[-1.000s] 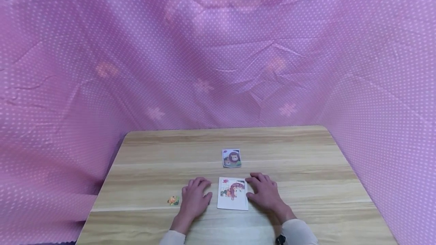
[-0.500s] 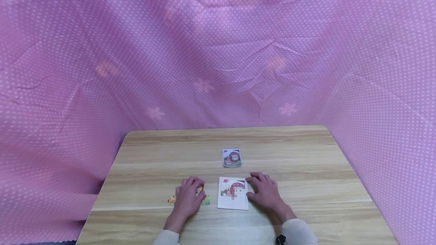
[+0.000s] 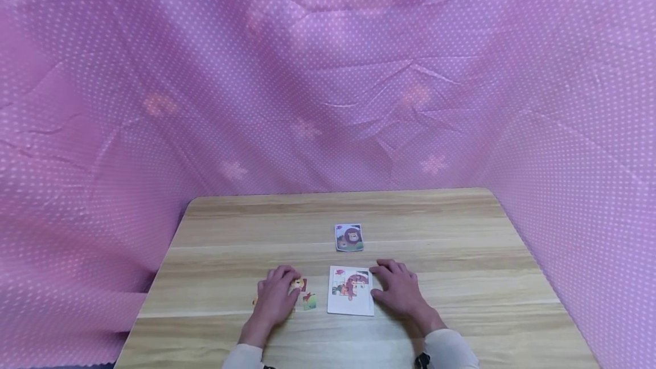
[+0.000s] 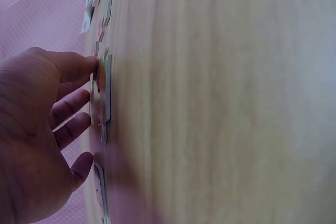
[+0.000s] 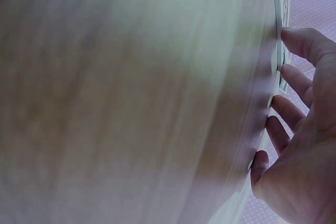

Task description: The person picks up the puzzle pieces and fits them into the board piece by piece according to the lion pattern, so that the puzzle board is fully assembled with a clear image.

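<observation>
1. L hand [image 3: 275, 299]: palm down over loose pcs [image 3: 310, 302], fingers spread & loosely bent, thumb tip by the red-orange pc [image 3: 302, 284]; no clear pinch. Can't tell if thumb touches it.
2. R hand [image 3: 400, 289]: fingers apart, relaxed; thumb & index tips at R edge of board [image 3: 349, 308], index near its far R corner. Prob. steadying, not gripping.
3. Pcs' handling: prob. light, stiff, thin; card or wood, can't tell. Lying flat, they'd be fiddly to lift: take opp. edges btwn thumb & index. Tabs could bend or fray if forced.
4. Board's handling: prob. light & rigid, might skid on table [image 3: 435, 226] if pushed. Best held by R edge or plain near border; tilting could spill the set pcs.
5. Pcs' place: L of table's middle, btwn its L edge & board. Green pc [image 3: 310, 299] just off thumb side; bit of orange pc [image 3: 254, 300] shows at the other side. Total n/k, hand hides some.
6. Board's place: btwn hands, by R fingertips, apart from L hand. Card [image 3: 348, 238] lies just past it, toward table's far edge.
</observation>
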The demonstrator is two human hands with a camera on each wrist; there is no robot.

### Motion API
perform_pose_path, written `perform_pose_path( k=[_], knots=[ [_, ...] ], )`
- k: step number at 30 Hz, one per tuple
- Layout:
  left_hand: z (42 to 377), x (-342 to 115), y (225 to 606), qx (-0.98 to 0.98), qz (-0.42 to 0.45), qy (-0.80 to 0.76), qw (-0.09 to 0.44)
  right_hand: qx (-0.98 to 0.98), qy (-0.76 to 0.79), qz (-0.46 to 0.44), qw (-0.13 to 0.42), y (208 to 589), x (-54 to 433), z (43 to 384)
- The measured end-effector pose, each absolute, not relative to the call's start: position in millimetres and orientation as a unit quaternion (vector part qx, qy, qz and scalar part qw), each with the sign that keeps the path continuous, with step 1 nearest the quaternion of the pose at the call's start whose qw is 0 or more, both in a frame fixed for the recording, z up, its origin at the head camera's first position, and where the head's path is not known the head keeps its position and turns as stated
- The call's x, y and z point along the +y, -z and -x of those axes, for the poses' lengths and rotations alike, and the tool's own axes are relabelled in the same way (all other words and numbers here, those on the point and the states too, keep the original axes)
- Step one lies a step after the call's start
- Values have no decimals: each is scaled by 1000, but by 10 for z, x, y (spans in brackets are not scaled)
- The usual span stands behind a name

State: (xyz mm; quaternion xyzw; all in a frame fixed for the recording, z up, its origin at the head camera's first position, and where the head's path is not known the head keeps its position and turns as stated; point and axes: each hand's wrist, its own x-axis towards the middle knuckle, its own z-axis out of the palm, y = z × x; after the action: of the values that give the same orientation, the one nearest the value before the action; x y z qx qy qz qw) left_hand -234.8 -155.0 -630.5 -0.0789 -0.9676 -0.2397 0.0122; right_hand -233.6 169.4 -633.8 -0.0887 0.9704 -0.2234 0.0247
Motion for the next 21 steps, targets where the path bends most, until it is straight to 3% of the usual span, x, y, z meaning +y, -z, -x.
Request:
perform_pose_path(
  k=[6,21],
  knots=[
    [2373,-1539,6246,-964,58,260,-17,969,228,92,23,6310,1712,2346],
    [2342,-1595,6262,-959,63,275,-8,968,232,91,25,6315,1676,2285]
  ],
)
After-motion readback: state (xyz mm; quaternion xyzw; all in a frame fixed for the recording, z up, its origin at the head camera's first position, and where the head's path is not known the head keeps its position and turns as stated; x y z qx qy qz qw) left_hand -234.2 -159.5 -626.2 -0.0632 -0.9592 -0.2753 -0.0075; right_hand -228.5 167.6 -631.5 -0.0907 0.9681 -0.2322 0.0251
